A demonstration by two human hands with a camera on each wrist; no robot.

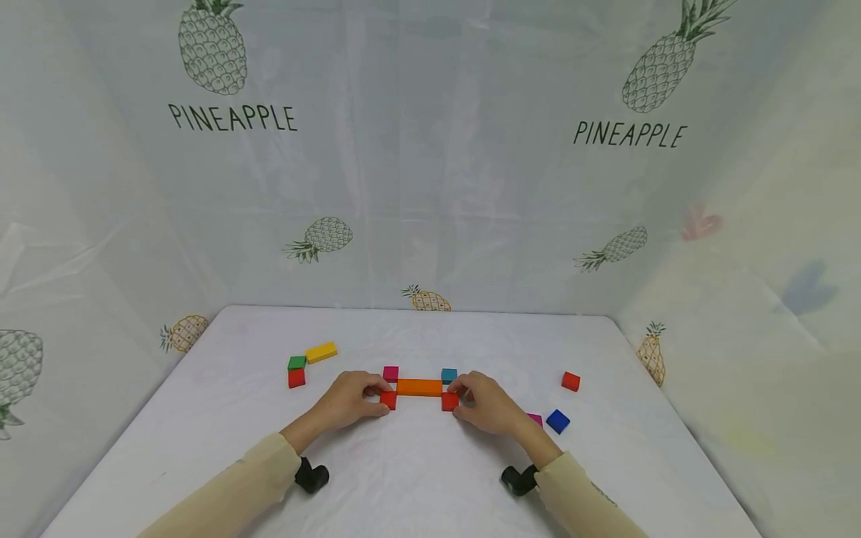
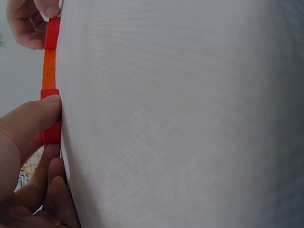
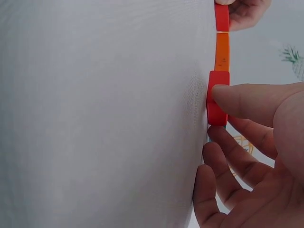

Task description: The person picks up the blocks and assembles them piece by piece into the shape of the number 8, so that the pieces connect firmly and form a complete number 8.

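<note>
Orange bar: it lies flat between the two grips, the middle of the arrangement in hand.
Left red block: at the bar's end, pinched by thumb and finger of the left hand (image 1: 346,400); the block (image 1: 388,400) is on the table.
Right red block: at the other end (image 1: 450,402), pinched likewise by the right hand (image 1: 489,403).
Far corners: a pink block (image 1: 391,373) just beyond the left grip, a teal block (image 1: 449,375) just beyond the right.
Progress: I'd judge the bar (image 1: 419,387) has its four corner blocks; the near pair is not yet let go.
Outside the left grip: green block (image 1: 297,362), red cube (image 1: 296,379) and yellow bar (image 1: 321,353), unused so far.
Outside the right grip: magenta block (image 1: 535,420), partly behind the forearm, blue block (image 1: 558,421), and, farther out, a lone red block (image 1: 571,381), likewise unused.
</note>
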